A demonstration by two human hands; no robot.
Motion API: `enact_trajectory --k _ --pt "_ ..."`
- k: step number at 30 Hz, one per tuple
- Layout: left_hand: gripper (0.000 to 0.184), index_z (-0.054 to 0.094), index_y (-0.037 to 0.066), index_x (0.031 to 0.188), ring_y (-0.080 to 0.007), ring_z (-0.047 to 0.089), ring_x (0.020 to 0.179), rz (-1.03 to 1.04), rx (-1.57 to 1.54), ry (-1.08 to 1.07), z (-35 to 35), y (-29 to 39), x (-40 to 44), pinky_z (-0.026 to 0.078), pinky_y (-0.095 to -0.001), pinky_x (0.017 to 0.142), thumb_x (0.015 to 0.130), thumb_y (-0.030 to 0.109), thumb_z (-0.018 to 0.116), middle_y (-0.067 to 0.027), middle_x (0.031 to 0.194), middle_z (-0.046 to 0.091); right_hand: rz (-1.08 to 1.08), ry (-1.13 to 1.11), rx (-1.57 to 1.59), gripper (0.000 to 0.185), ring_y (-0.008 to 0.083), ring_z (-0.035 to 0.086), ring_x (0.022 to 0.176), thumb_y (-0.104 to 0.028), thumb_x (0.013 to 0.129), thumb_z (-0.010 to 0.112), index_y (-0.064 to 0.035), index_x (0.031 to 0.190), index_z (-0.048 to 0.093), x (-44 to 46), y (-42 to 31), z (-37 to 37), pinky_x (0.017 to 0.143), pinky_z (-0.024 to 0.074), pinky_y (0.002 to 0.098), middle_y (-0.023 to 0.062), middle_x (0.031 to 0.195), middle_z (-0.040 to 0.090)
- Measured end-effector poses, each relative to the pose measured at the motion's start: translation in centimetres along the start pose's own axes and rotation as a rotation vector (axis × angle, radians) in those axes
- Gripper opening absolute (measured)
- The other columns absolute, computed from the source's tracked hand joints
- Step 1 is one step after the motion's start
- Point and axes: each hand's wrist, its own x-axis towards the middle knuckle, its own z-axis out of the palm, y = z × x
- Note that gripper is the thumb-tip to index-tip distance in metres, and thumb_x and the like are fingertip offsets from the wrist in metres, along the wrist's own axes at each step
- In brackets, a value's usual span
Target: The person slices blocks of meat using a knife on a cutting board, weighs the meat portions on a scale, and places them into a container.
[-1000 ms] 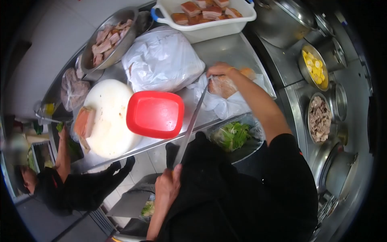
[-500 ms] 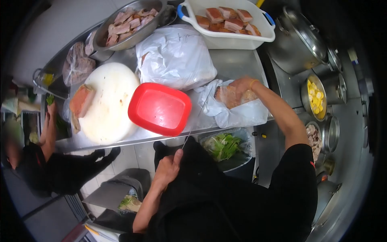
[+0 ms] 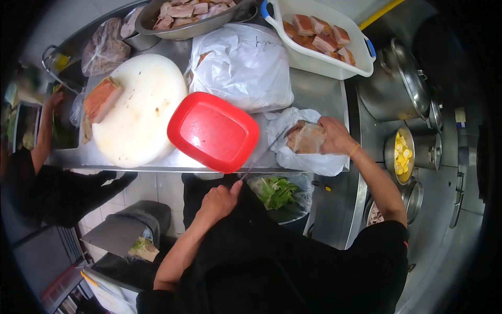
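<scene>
Seen from the head, the room is a kitchen with a metal bench (image 3: 320, 97) running across in front of the person and a cooking area off to the right. The left hand (image 3: 219, 201) is wrapped around a knife (image 3: 260, 158) just in front of the person's body; the handle is mostly hidden by the fingers. The blade points away from that hand towards the right one; whether its tip touches anything cannot be told. The right hand (image 3: 335, 137), with a yellow band (image 3: 355, 149) at its wrist, grasps the right end of a lump of meat (image 3: 305, 138), which lies on the bench in an opened white bag (image 3: 299, 162).

Beyond the left hand lies a red tray (image 3: 212, 133), then, further left, a round chopping board (image 3: 142, 123) with a slab of meat (image 3: 102, 99) at its far-left edge. A big white sack (image 3: 240, 68) sits past the tray, between the board and the right hand. Well beyond the right hand stands a white tub (image 3: 314, 66) holding meat blocks (image 3: 325, 43). To the right of that hand are a lidded pot (image 3: 387, 94) and yellow pieces (image 3: 402, 157) in a bowl. Green leaves (image 3: 277, 192) lie between the two hands, below the bench edge. Well left of both, another person's arm (image 3: 44, 131) reaches forward.
</scene>
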Motion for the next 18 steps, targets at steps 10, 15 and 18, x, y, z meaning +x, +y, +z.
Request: enact_trajectory --k 10,15,18 --pt "0.064 0.051 0.005 0.055 -0.0401 0.062 0.044 0.409 0.255 0.475 3.0 -1.6 2.2 0.049 -0.0499 0.038 0.096 0.054 0.057 -0.0207 0.048 0.054 0.036 0.397 -0.001 0.049 0.0389 0.052 0.094 -0.004 0.057 0.072 -0.0011 0.102 0.054 -8.0 -3.7 1.2 0.083 0.0458 0.0444 0.0177 0.096 0.055" --pt "0.064 0.055 0.003 0.058 -0.0403 0.063 0.048 0.444 0.279 0.522 3.9 -2.4 2.8 0.050 -0.0500 0.040 0.096 0.055 0.057 -0.0212 0.050 0.056 -0.047 0.485 -0.069 0.049 0.0385 0.051 0.090 -0.005 0.057 0.074 -0.0023 0.101 0.053 -9.2 -3.2 1.1 0.081 0.0443 0.0442 0.0170 0.093 0.053" --pt "0.067 0.062 0.000 0.064 -0.0407 0.068 0.057 0.334 0.217 0.259 3.3 -2.3 2.9 0.055 -0.0489 0.049 0.097 0.058 0.053 -0.0236 0.057 0.061 -0.031 0.527 -0.068 0.053 0.0386 0.052 0.089 -0.005 0.055 0.077 -0.0036 0.102 0.053 -9.6 -3.6 -1.1 0.079 0.0449 0.0430 0.0165 0.093 0.054"
